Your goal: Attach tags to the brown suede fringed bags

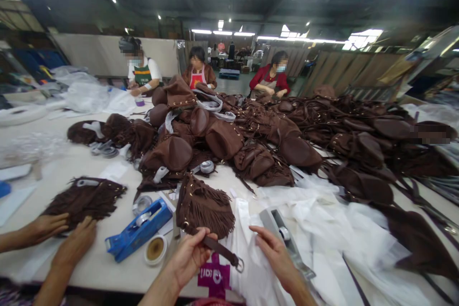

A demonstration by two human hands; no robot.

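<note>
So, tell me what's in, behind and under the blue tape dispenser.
A roll of tape sits in the blue tape dispenser, and another roll lies just behind it. Whatever is directly underneath can't be seen; the dispenser covers it.

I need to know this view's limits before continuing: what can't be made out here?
All in the head view:
- Part of the brown strap: hidden by the left hand.
- Right hand: contact with the white plastic beneath cannot be told.
- Piled brown bags: count hidden by overlap.
- Red-sleeved person's handwork: too small.
</note>
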